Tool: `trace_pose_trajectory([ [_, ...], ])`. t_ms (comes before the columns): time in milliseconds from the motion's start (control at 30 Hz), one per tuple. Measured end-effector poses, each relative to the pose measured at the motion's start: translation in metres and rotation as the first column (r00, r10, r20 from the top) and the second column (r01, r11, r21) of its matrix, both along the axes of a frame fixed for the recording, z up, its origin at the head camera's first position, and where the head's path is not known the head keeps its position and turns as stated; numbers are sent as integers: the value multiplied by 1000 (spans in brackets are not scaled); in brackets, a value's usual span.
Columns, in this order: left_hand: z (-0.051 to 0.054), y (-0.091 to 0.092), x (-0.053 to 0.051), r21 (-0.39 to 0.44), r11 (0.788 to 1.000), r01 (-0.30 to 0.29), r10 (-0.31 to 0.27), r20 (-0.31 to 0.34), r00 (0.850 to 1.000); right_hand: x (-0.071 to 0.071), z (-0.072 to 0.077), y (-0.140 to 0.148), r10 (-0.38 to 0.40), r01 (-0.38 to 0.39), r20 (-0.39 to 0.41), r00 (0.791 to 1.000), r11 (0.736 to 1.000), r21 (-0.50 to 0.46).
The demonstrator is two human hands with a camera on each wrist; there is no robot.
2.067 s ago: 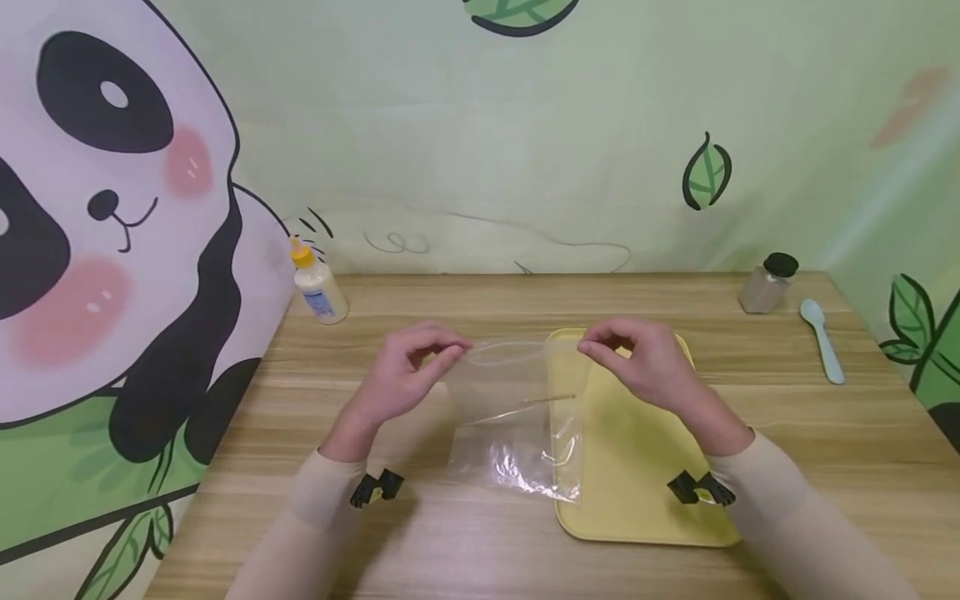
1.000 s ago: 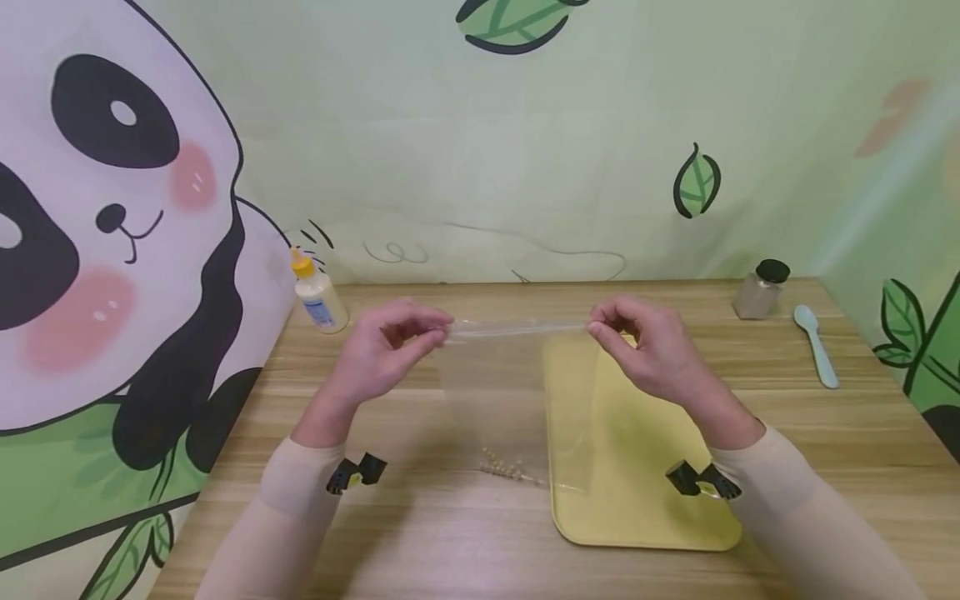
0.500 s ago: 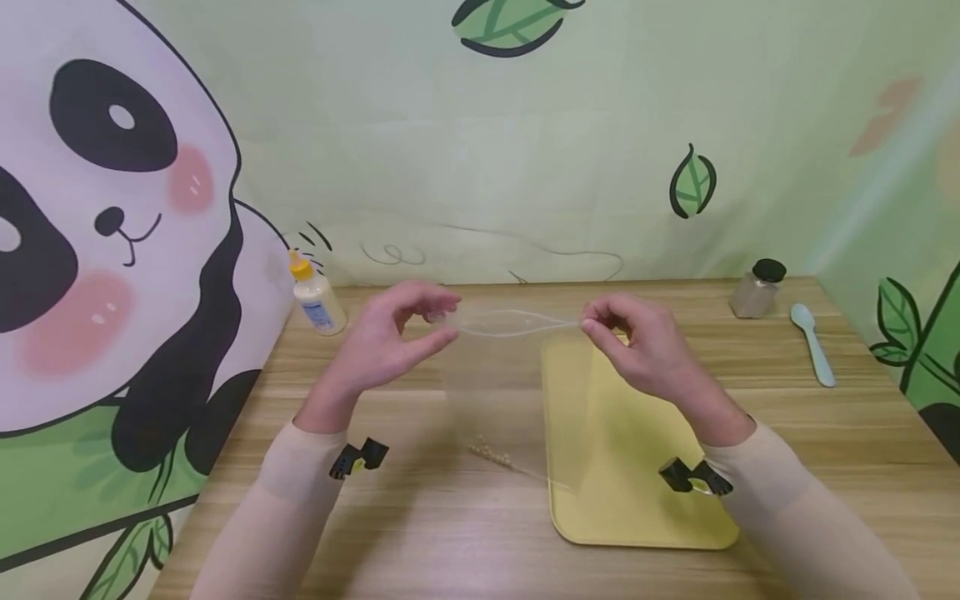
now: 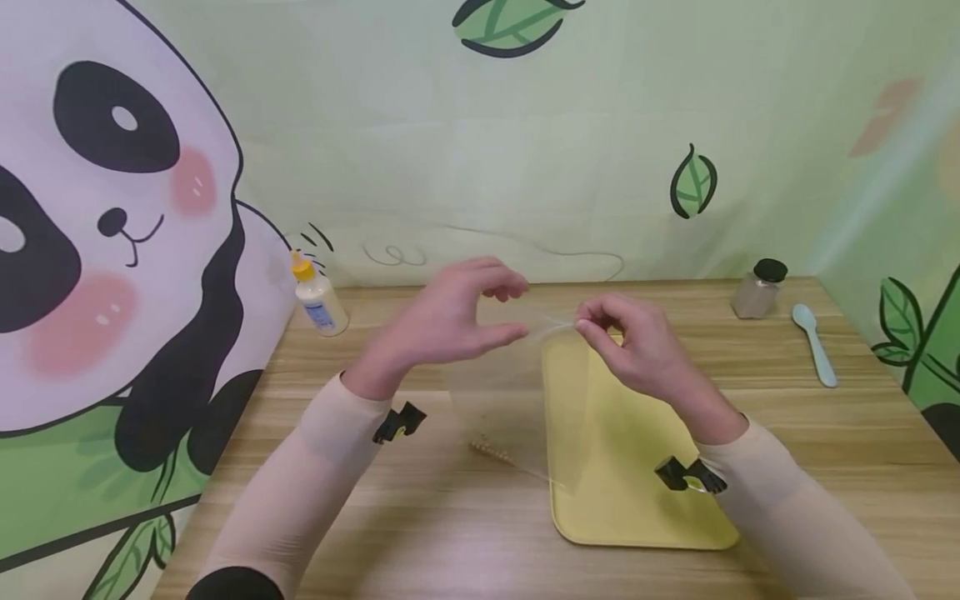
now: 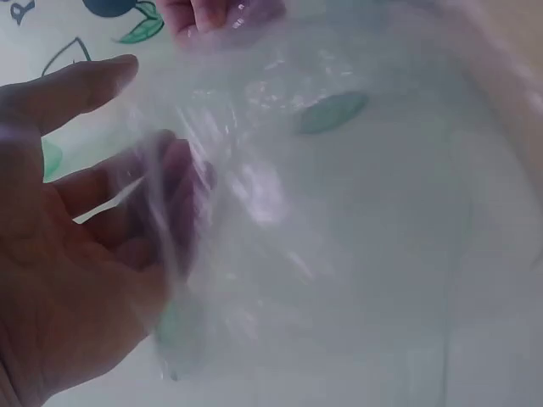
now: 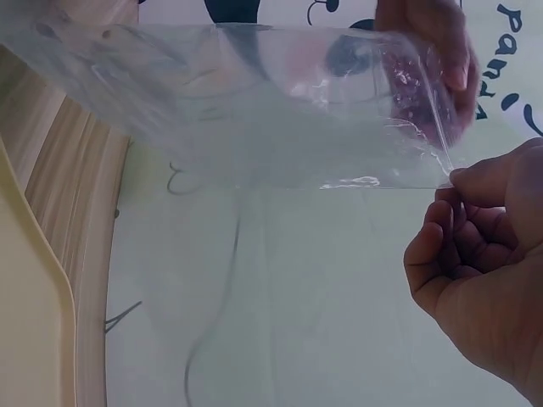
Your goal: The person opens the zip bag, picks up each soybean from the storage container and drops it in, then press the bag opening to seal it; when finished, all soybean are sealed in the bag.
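Observation:
A clear plastic bag [image 4: 495, 392] hangs above the table with its mouth upward. My right hand [image 4: 637, 346] pinches the right end of the mouth between thumb and fingertips. At the left part of the mouth is my left hand [image 4: 472, 317], thumb and fingers spread apart. In the left wrist view, the fingers of the left hand [image 5: 93, 229] show partly through the film of the bag [image 5: 331, 220]; whether they are inside it or behind it, I cannot tell. Low on the bag shows a row of small pale beads or grains [image 4: 491, 451] with a thin line trailing right.
Behind and under the bag's right side, a yellow tray [image 4: 645, 500] lies on the wooden table [image 4: 420, 542]. A white bottle with a yellow cap [image 4: 318, 304] stands at the back left. A black-lidded jar [image 4: 759, 290] and a light blue spoon [image 4: 816, 346] are at the back right.
My left hand has let go of the bag's left corner and moved right along the mouth, its fingers spreading. My right hand keeps its pinch. Earlier the bag swung from tilted to hanging upright.

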State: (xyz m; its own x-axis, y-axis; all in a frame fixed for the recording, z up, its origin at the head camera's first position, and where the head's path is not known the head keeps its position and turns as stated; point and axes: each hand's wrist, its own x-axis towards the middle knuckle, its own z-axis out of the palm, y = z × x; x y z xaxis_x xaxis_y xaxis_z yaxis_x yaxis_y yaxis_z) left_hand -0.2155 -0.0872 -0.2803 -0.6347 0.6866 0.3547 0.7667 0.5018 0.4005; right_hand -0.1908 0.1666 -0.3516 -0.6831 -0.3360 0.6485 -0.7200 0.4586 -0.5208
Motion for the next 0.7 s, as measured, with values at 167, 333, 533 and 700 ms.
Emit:
trace_pose_trajectory([
  [167, 13, 26, -1, -192, 981, 2, -5, -13, 1000, 0, 1, -1, 3, -3, -9, 1000, 1000, 10],
  [333, 13, 46, -4, -282, 958, 50, -40, 42, 998, -1, 1, -3, 3, -3, -8, 1000, 1000, 8],
  [533, 7, 55, -7, -278, 959, 49, -28, 80, 996, -2, -1, -5, 17, -17, -7, 1000, 1000, -15],
  [700, 2, 57, -7, -247, 967, 60, -43, 71, 997, -1, -3, -5, 6, -6, -24, 1000, 1000, -7],
])
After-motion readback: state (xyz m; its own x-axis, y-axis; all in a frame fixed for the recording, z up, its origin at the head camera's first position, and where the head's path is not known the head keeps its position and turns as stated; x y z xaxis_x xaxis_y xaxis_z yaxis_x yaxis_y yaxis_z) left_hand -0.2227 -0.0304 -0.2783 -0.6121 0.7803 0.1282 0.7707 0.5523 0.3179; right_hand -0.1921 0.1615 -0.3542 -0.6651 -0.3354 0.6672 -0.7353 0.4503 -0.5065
